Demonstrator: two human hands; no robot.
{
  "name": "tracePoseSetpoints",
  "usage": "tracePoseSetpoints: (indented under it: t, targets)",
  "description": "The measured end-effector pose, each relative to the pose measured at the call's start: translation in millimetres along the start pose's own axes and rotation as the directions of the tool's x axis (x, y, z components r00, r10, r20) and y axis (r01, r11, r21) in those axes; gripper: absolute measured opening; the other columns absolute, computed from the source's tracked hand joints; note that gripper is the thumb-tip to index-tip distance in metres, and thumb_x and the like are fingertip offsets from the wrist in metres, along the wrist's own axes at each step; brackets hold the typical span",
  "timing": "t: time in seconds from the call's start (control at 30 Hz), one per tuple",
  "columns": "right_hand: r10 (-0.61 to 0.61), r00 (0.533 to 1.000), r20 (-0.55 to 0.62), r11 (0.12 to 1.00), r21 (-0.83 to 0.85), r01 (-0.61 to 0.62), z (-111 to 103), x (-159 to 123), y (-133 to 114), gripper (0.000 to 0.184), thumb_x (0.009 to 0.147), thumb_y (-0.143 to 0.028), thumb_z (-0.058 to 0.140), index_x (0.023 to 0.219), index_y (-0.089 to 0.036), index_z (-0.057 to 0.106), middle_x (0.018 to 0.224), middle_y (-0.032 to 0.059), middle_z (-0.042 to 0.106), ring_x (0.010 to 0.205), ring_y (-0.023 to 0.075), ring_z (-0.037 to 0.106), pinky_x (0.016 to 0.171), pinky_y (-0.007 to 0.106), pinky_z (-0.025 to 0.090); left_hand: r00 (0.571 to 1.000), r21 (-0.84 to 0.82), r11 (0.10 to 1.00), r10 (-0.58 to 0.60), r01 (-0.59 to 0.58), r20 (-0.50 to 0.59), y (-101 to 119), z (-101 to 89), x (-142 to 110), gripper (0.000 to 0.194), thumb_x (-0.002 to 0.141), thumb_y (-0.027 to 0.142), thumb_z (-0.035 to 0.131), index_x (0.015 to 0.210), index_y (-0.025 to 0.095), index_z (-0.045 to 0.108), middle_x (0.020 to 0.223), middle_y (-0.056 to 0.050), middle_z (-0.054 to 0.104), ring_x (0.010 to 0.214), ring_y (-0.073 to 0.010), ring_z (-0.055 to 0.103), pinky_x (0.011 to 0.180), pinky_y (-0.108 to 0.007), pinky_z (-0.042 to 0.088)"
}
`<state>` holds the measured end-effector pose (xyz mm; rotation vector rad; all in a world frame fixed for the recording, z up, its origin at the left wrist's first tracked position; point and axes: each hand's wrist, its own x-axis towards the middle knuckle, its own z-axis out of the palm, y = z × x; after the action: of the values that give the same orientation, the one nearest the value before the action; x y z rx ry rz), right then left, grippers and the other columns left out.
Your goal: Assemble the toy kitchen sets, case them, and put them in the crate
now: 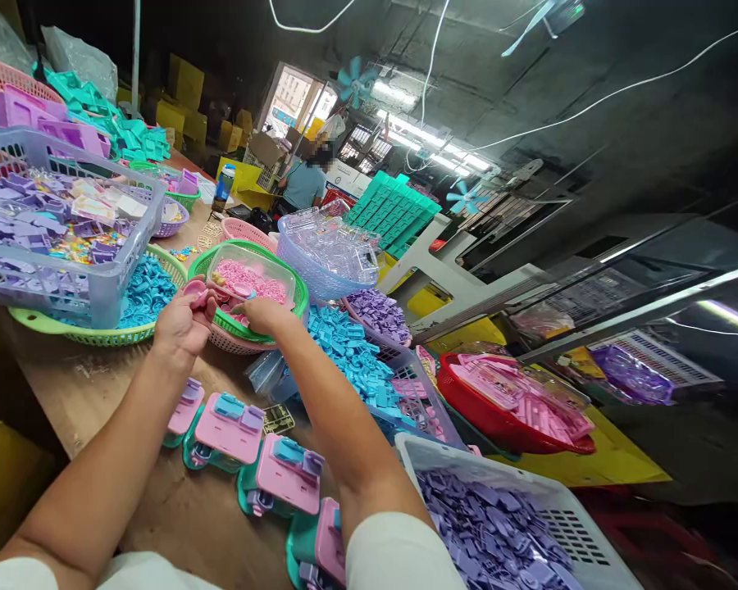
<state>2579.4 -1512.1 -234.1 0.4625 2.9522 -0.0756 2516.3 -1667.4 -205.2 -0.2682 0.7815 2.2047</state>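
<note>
My left hand (pixel 188 318) is curled, palm up, around a small pink plastic piece (pixel 195 289) at the near left rim of a green basket (pixel 301 305). My right hand (pixel 264 315) reaches over that basket's front. Its fingers are bent together, and what they hold, if anything, is hidden. Inside the basket sits a clear tub (pixel 290 274) with many small pink parts (pixel 261 283). Below my forearms stands a slanting row of several pink and teal toy assemblies (pixel 229 430), with blue and purple pieces on top.
A grey crate (pixel 98 287) of purple parts stands at left above a basket of blue parts (pixel 148 291). To the right are blue parts (pixel 350 352), a red basin (pixel 467 393) with pink parts, and a white crate (pixel 418 455). A person (pixel 304 180) is farther back.
</note>
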Motion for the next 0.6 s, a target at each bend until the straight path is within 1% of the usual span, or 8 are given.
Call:
tracePoseSetpoints:
  t: [0.1, 0.2, 0.3, 0.37, 0.4, 0.47, 0.53, 0.6]
  targets:
    - [0.028, 0.996, 0.083, 0.999, -0.038, -0.024, -3, 10, -3, 0.03, 0.078, -0.005, 0.067, 0.093, -0.025, 0.083, 0.099, 0.0081, 0.081, 0.092, 0.0266, 0.073, 0.077, 0.031, 0.05, 1.0, -0.018, 1.0, 0.003, -0.003, 0.007, -6, 0.4, -4, 0.033, 0.078, -0.01, 0.042, 0.089, 0.015, 0.061, 0.069, 0.001, 0.063, 0.052, -0.0057, 0.06, 0.048, -0.01, 0.051]
    - [0.038, 0.995, 0.093, 0.998, -0.047, -0.033, -6, 7, 0, 0.019, 0.079, -0.008, 0.07, 0.08, -0.023, 0.081, 0.089, 0.0072, 0.08, 0.086, 0.0247, 0.072, 0.073, 0.029, 0.048, 0.999, -0.029, 0.999, 0.022, -0.021, 0.037, -7, -1.3, -2, 0.035, 0.077, -0.008, 0.044, 0.094, 0.016, 0.063, 0.072, 0.0, 0.066, 0.057, -0.0088, 0.065, 0.052, -0.014, 0.054]
    - [0.051, 0.997, 0.054, 0.999, -0.019, -0.05, -12, -4, 12, 0.007, 0.078, -0.015, 0.075, 0.078, -0.021, 0.079, 0.081, 0.0051, 0.077, 0.079, 0.0199, 0.069, 0.068, 0.026, 0.044, 0.998, -0.058, 0.998, 0.033, -0.03, 0.053, -6, -4.4, 2, 0.027, 0.084, -0.004, 0.043, 0.091, 0.016, 0.061, 0.073, -0.001, 0.067, 0.06, -0.0111, 0.067, 0.058, -0.019, 0.057]
    - [0.07, 0.998, -0.005, 0.997, 0.01, -0.07, -18, -13, 22, 0.007, 0.084, -0.023, 0.073, 0.085, -0.019, 0.078, 0.083, 0.0048, 0.076, 0.076, 0.0168, 0.065, 0.067, 0.025, 0.043, 0.998, -0.073, 0.997, 0.018, -0.015, 0.052, -8, -6.5, 4, 0.023, 0.09, 0.001, 0.042, 0.087, 0.015, 0.06, 0.073, -0.001, 0.067, 0.062, -0.0124, 0.068, 0.062, -0.023, 0.058]
    - [0.085, 0.995, -0.058, 0.994, 0.074, -0.08, -21, -17, 25, 0.012, 0.089, -0.028, 0.07, 0.089, -0.017, 0.077, 0.084, 0.0046, 0.075, 0.074, 0.015, 0.063, 0.066, 0.024, 0.043, 0.999, -0.073, 0.997, -0.001, 0.005, 0.05, -9, -7.4, 5, 0.021, 0.093, 0.004, 0.043, 0.086, 0.015, 0.06, 0.073, -0.001, 0.067, 0.063, -0.0131, 0.068, 0.063, -0.024, 0.059]
    - [0.112, 0.976, -0.186, 0.944, 0.326, -0.046, -28, -22, 27, 0.024, 0.094, -0.037, 0.063, 0.094, -0.015, 0.074, 0.083, 0.0033, 0.072, 0.067, 0.012, 0.058, 0.063, 0.023, 0.043, 0.998, -0.057, 0.997, -0.051, 0.054, 0.048, -14, -8.7, 8, 0.022, 0.097, 0.01, 0.042, 0.084, 0.015, 0.06, 0.074, -0.002, 0.068, 0.064, -0.0143, 0.068, 0.064, -0.026, 0.058]
    - [0.102, 0.956, -0.275, 0.804, 0.589, 0.084, -32, -22, 24, 0.031, 0.095, -0.044, 0.06, 0.096, -0.015, 0.071, 0.081, 0.0012, 0.068, 0.063, 0.0105, 0.054, 0.061, 0.023, 0.044, 0.995, -0.053, 0.995, -0.086, 0.089, 0.057, -20, -8.5, 11, 0.024, 0.1, 0.015, 0.042, 0.085, 0.015, 0.061, 0.076, -0.003, 0.069, 0.066, -0.0143, 0.067, 0.066, -0.027, 0.058]
    - [0.041, 0.949, -0.312, 0.718, 0.67, 0.189, -33, -16, 18, 0.033, 0.094, -0.047, 0.06, 0.097, -0.016, 0.071, 0.08, 0.0002, 0.066, 0.065, 0.0109, 0.054, 0.063, 0.023, 0.045, 0.994, -0.079, 0.993, -0.075, 0.082, 0.084, -26, -6.5, 14, 0.02, 0.099, 0.015, 0.046, 0.088, 0.014, 0.062, 0.079, -0.002, 0.069, 0.067, -0.0125, 0.066, 0.07, -0.026, 0.058]
